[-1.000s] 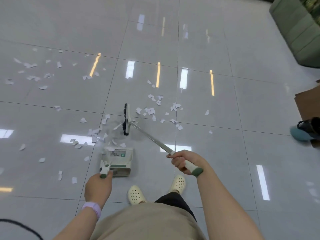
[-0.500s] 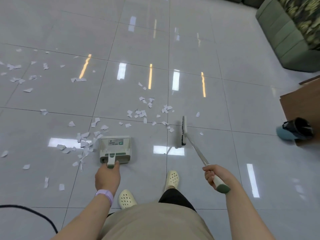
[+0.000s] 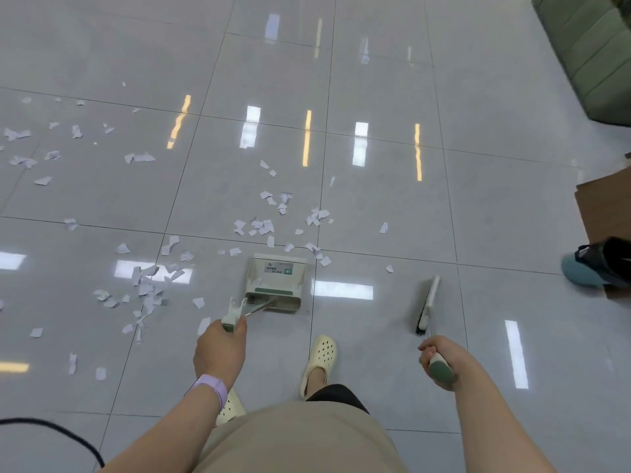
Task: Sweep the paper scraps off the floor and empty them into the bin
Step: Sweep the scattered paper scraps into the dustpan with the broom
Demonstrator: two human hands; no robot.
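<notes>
White paper scraps lie scattered over the grey tiled floor, in a cluster just beyond the dustpan, a pile to its left, and more at far left. The cream and green dustpan stands on the floor with its mouth facing away from me. My left hand grips its upright handle. My right hand grips the green end of the broom handle; the broom head hangs near the floor to the right of the pan. No bin is in view.
A green sofa stands at the top right. A brown board and another person's shoe are at the right edge. A black cable crosses the floor at bottom left. My cream clogs stand behind the pan.
The broom swung from the scraps left of centre across to the right and drew back toward me. The dustpan shifted right, up to the middle cluster of scraps.
</notes>
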